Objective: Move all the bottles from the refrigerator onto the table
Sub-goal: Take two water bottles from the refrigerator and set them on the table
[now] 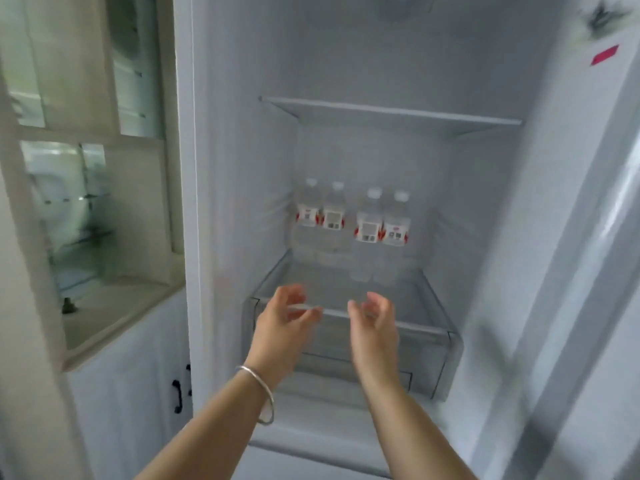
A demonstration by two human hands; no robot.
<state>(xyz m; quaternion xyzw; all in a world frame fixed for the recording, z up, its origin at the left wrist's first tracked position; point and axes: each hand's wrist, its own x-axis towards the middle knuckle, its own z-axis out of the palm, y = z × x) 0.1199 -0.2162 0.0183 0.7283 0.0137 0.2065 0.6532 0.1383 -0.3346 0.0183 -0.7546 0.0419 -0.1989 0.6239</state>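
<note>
**Q:** What is shown, and where are the task's things?

**A:** An open refrigerator [381, 161] is seen from a head-worn camera. Four clear water bottles are stood upright in a row towards the back of a glass shelf [426, 327], under an upper shelf [391, 110]. From left to right they are the first bottle [307, 211], the second bottle [334, 213], the third bottle [369, 220] and the fourth bottle [397, 223]. Each is capped in white and wrapped in a white and red label. The first two are touching or nearly so, as are the last two; a small gap is left between the pairs. No table is in view.

**Q:** How are the hands held?

**A:** Both arms are stretched towards the shelf. The left hand [282, 322], with a silver bangle [261, 393] at its wrist, and the right hand [374, 322] are held side by side at the shelf's front edge, fingers loosely curved and spread. Nothing is gripped by either, and no bottle is touched.

**Q:** Which step is in hand?

**A:** The reach for the bottles is judged to be under way, with none yet taken from this shelf.

**Q:** What is called for next?

**A:** The hands would need to be carried deeper over the shelf and closed round bottle bodies, probably one per hand. As the bottles are packed close, a neighbour could be knocked over unless each is lifted straight up and drawn out
</note>
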